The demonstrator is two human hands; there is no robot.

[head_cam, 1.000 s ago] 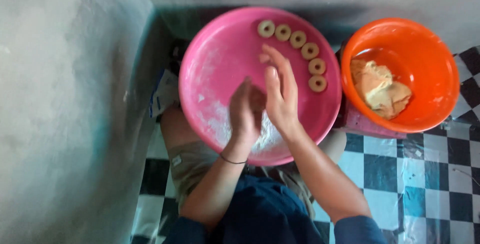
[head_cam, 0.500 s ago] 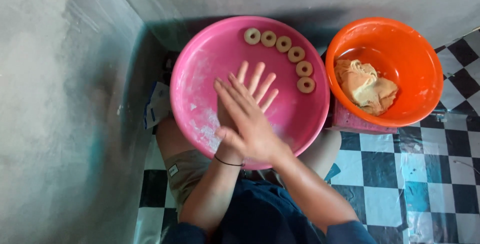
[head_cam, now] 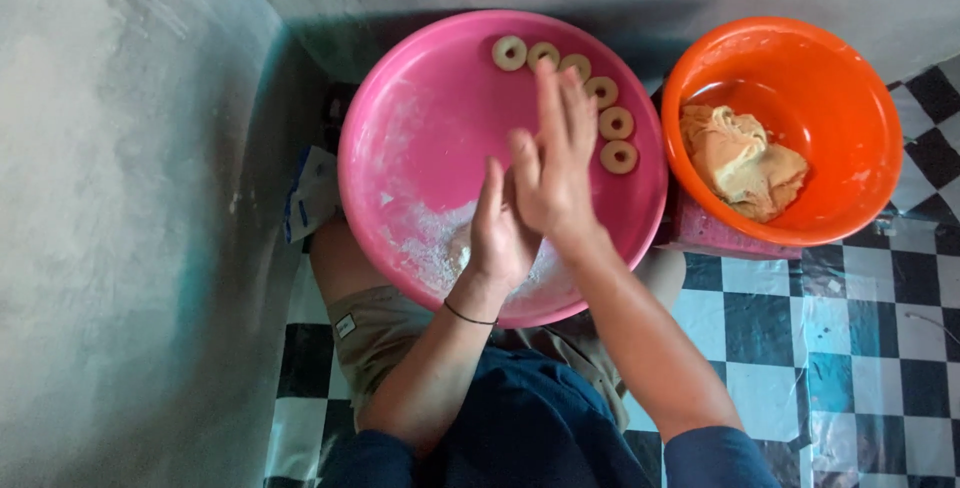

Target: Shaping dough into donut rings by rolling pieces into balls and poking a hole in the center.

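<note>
My left hand (head_cam: 500,233) and my right hand (head_cam: 555,163) are pressed palm to palm, fingers straight, above a wide pink basin (head_cam: 400,118) that rests on my lap. Whatever lies between the palms is hidden. My right hand sits higher and further forward than the left. Several ring-shaped pieces of dough (head_cam: 600,91) lie in a curved row along the basin's far right rim. A patch of white flour (head_cam: 430,248) dusts the basin bottom near my left hand. A thin black band (head_cam: 468,316) circles my left wrist.
An orange basin (head_cam: 800,58) to the right holds a lump of pale dough (head_cam: 745,163) and sits on a pink support (head_cam: 710,228). A grey wall (head_cam: 120,198) runs along the left and far side. The floor (head_cam: 850,348) has black-and-white checks. A white-and-blue packet (head_cam: 310,193) lies beside the basin's left rim.
My right hand has slid forward over the left, from lying across it to pointing toward the dough rings. The view has shifted slightly.
</note>
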